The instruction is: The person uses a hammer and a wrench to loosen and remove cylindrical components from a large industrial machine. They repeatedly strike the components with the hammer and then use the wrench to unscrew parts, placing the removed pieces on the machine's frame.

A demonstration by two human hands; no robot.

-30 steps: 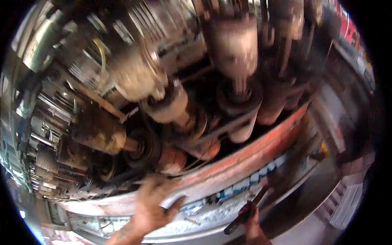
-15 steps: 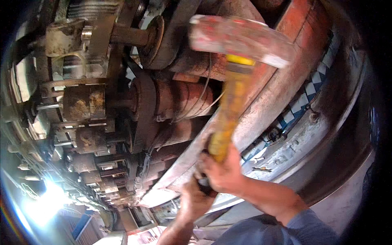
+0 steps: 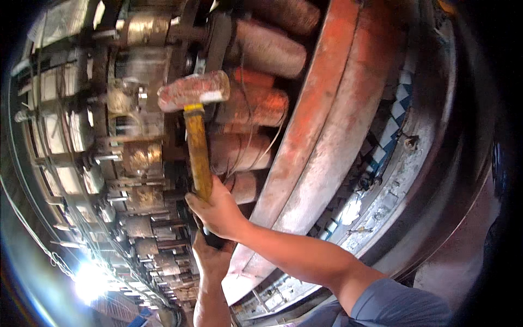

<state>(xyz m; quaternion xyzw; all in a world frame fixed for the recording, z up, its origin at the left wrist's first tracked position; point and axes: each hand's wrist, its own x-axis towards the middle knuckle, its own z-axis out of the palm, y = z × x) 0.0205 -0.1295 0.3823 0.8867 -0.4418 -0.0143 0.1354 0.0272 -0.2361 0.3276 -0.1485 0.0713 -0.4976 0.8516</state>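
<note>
Both my hands hold a sledgehammer [image 3: 197,147] with a yellow handle and a scuffed head, worn red and whitish. My right hand [image 3: 219,211] wraps around the handle's lower part. Below it, my left hand [image 3: 212,255] closes around the dark end of the handle, partly hidden by the right hand. The hammer stands nearly upright, its head overlapping a row of rust-brown cylinders [image 3: 248,106] and dark metal brackets. From this view I cannot tell whether the head touches them.
A long curved red-and-white metal beam [image 3: 316,158] runs diagonally right of the hammer. Beyond it lie a blue-and-white checkered strip [image 3: 393,124] and a grey ledge [image 3: 384,204]. Ranks of greasy machine parts [image 3: 143,158] fill the left. A bright lamp [image 3: 91,280] glares at lower left.
The sledgehammer and both hands have swung left, from in front of the beam to in front of the cylinders and brackets. The view has shifted too. Both hands keep their grip.
</note>
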